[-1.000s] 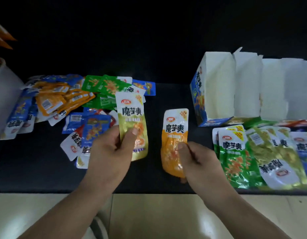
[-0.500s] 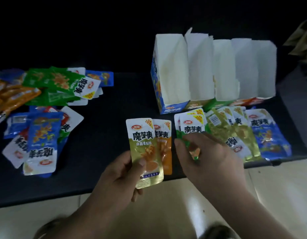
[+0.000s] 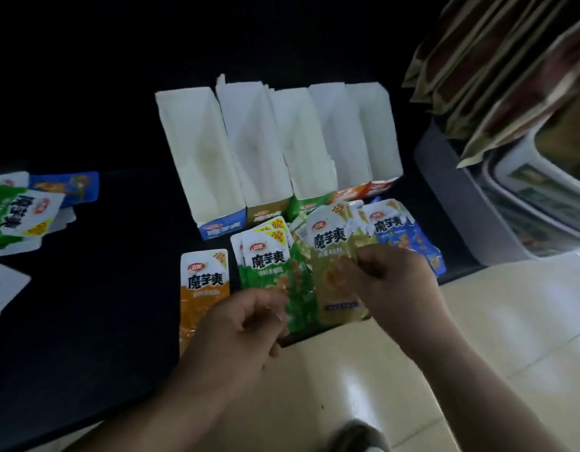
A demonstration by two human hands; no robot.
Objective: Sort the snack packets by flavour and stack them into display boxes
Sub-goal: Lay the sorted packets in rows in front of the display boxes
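Having released the olive packet (image 3: 331,243), left fingers (image 3: 262,306) curl loosely empty; right fingers (image 3: 373,260) now pinch it.

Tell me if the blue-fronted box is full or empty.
Empty, as far as it shows: the blue-fronted box shows only bare white inner walls, with nothing stacked inside. Its floor is hidden behind the front lip.

Five open white cardboard display boxes (image 3: 301,141) with coloured bases stand in a row on the black counter (image 3: 119,272), and along its near edge lie an orange foil packet (image 3: 203,288), stacked green packets (image 3: 269,265), an olive-gold packet (image 3: 331,252) pinched by the right hand (image 3: 392,288), and blue packets (image 3: 402,236), with mixed unsorted packets (image 3: 18,216) at its left edge.
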